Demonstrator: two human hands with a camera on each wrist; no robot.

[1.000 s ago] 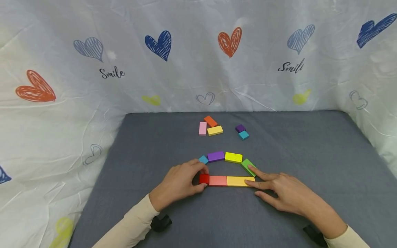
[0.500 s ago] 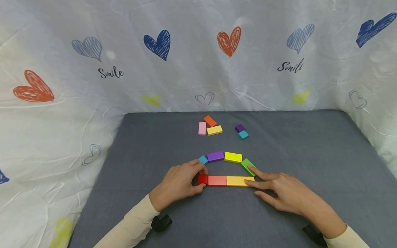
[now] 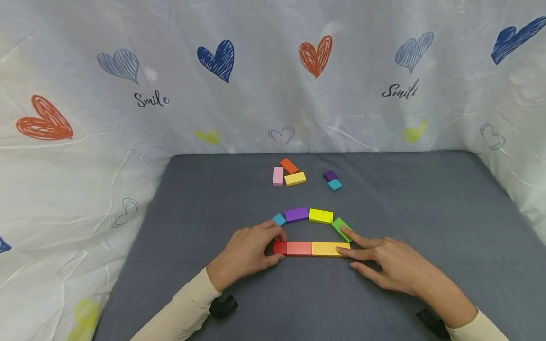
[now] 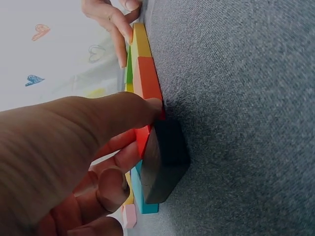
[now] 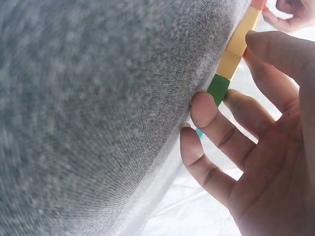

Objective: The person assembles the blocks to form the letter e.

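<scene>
Toy blocks form a closed outline on the grey cloth. My left hand [image 3: 251,246] pinches the red block [image 3: 279,248] between thumb and fingers, at the left end of the front row. Against its right side lies a salmon block [image 3: 299,248], then an amber block [image 3: 323,249]. My right hand [image 3: 390,263] has extended fingers, one tip on the amber block and another on the green block [image 3: 339,226]. Yellow [image 3: 321,216], purple [image 3: 296,215] and blue [image 3: 279,219] blocks curve along the back. A dark block [image 4: 170,152] beside the red one is hidden from the head view.
Farther back lie loose orange [image 3: 289,166], pink [image 3: 278,176] and pale yellow [image 3: 295,179] blocks. Right of them are a dark purple block [image 3: 330,175] and a teal block [image 3: 334,184]. A white curtain [image 3: 247,109] printed with hearts hangs behind the table.
The red block, slightly raised or tilted a second ago, now sits level and in line with the salmon block. My left hand moved only slightly; my right hand stayed put.
</scene>
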